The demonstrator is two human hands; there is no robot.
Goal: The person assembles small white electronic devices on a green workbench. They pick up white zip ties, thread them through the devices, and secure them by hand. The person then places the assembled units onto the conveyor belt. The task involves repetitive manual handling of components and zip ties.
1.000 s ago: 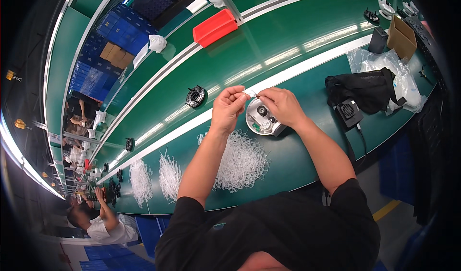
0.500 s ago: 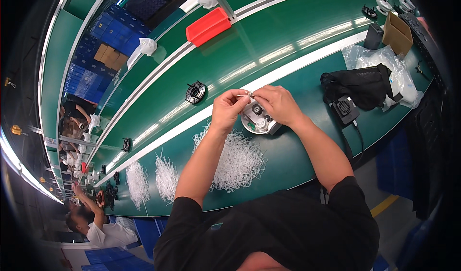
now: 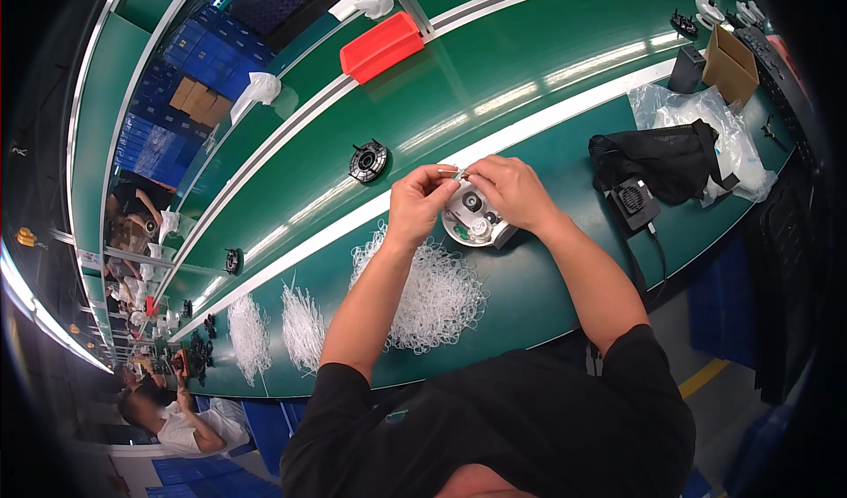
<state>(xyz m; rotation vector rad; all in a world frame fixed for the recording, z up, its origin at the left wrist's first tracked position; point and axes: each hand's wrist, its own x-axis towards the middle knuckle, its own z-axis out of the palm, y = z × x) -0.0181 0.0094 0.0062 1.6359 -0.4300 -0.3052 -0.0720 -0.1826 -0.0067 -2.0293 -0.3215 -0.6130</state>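
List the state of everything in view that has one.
Left hand: pinching thin white piece
Right hand: at that piece, grip unclear
White shell: open, insides showing
White loops: loose, heaped
Clear bag: crumpled
Black cloth: lying slack
Black grille box: cable plugged in
Black wheel: lying untouched

The bare left forearm (image 3: 375, 291) and bare right forearm (image 3: 593, 273) rise from short black fabric sleeves (image 3: 640, 352) low in the frame, converging near its centre. There the bare left hand (image 3: 418, 202) pinches thumb against forefinger, and the bare right hand (image 3: 512, 189) arches back-upward, its fingers bent inward, fingertips just beside the left's.
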